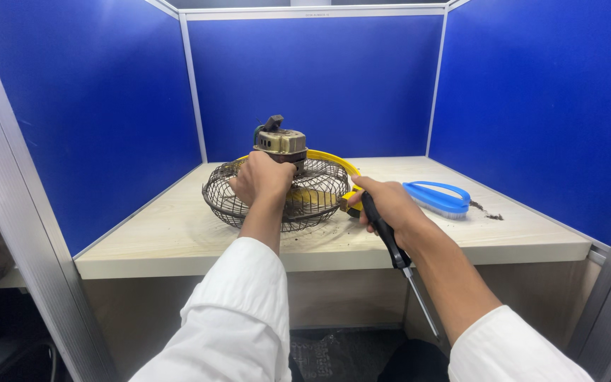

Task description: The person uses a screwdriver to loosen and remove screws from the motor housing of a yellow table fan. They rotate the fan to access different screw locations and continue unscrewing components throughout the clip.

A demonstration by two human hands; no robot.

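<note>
The left hand (262,178) is curling its fingers over the top of the cage (277,192), gripping the wires just below the motor (281,141). The right hand (385,205) is closing around the screwdriver (390,240), whose black handle is lying in the fist while its metal tip is pointing down past the near edge of the desk (178,240). The cage is sitting in the middle of the desk, with a yellow ring (334,161) behind it. Dark crumbs are lying under it. A blue brush (438,198) is lying to the right. Blue walls (79,106) are standing on three sides.
</note>
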